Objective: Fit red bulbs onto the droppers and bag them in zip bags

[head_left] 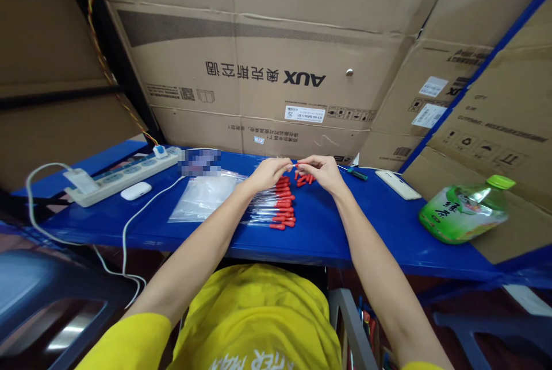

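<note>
My left hand (273, 172) and my right hand (323, 171) meet fingertip to fingertip above the table. The right fingers pinch a small red rubber bulb (297, 166). My left fingers are closed at the bulb's left side, seemingly on a thin clear tube; most of it is hidden. Below my left hand lies a row of droppers (282, 204), clear thin tubes to the left and red bulbs to the right. A small pile of loose red bulbs (305, 178) sits beneath my right hand.
Clear plastic bags (202, 197) lie left of the droppers. A power strip (129, 174), white earphone case (135, 191) and cables are further left. To the right are a green-handled screwdriver (357, 173), a phone (397, 184) and a green-labelled bottle (463, 215). Cardboard (259, 94) walls the back.
</note>
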The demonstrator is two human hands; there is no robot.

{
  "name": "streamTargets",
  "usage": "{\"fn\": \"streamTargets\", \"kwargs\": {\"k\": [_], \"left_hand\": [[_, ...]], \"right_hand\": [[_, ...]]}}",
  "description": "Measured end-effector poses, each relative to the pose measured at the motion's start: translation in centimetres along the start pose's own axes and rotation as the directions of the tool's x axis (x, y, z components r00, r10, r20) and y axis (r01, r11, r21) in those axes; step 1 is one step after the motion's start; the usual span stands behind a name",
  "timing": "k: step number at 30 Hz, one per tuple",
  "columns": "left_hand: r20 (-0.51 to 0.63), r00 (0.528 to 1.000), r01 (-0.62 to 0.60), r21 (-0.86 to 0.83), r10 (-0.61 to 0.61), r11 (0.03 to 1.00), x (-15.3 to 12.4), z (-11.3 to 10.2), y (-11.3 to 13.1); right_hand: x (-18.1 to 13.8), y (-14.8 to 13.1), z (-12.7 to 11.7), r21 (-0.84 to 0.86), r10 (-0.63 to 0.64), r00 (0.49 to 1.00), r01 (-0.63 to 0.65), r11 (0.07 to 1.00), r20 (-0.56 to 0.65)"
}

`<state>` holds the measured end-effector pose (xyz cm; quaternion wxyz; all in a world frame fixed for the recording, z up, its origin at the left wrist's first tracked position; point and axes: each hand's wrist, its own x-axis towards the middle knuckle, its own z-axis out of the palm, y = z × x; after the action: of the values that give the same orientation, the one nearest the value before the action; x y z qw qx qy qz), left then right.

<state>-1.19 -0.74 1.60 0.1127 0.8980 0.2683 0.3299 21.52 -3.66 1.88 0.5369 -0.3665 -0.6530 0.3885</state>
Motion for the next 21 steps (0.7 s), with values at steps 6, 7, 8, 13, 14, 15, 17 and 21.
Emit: {"fn": "streamTargets", "kwargs": {"k": [6,7,8,13,14,15,17,21], "left_hand": [[-0.042,0.999,0.016,-0.058,-0.019,0.998,0.21,0.30,0.35],[-0.052,0.998,0.024,-0.053,-0.027,0.998,0.25,0.36,0.42],[-0.058,0.998,0.029,-0.043,-0.032,0.999,0.28,0.40,0.46],[-0.096,0.995,0.027,0.004,-0.026,1.000,0.19,0.37,0.17],[-0.108,0.994,0.027,0.009,-0.026,1.000,0.13,0.32,0.08],[-0.115,0.993,0.030,0.013,-0.028,0.999,0.08,0.27,0.01],[-0.117,0.992,0.039,0.022,-0.036,0.999,-0.01,0.15,-0.02],[-0.110,0.993,0.030,-0.012,-0.031,0.999,-0.02,-0.05,0.14]], "right_hand": [[0.02,-0.20,-0.25,-0.003,-0.021,1.000,0.021,1.000,-0.013],[0.02,-0.25,-0.34,-0.008,-0.032,0.999,0.032,0.999,-0.017],[0.01,-0.30,-0.44,-0.015,-0.043,0.999,0.043,0.999,-0.017],[-0.07,-0.31,-0.67,-0.035,-0.026,1.000,0.027,0.999,0.011],[-0.09,-0.29,-0.64,-0.036,-0.016,1.000,0.016,0.999,0.012],[-0.10,-0.25,-0.58,-0.035,-0.008,1.000,0.009,0.999,0.012],[-0.11,-0.19,-0.45,-0.024,-0.004,1.000,0.004,1.000,0.006],[-0.16,-0.21,-0.26,0.011,-0.007,1.000,0.007,1.000,0.001]]}}
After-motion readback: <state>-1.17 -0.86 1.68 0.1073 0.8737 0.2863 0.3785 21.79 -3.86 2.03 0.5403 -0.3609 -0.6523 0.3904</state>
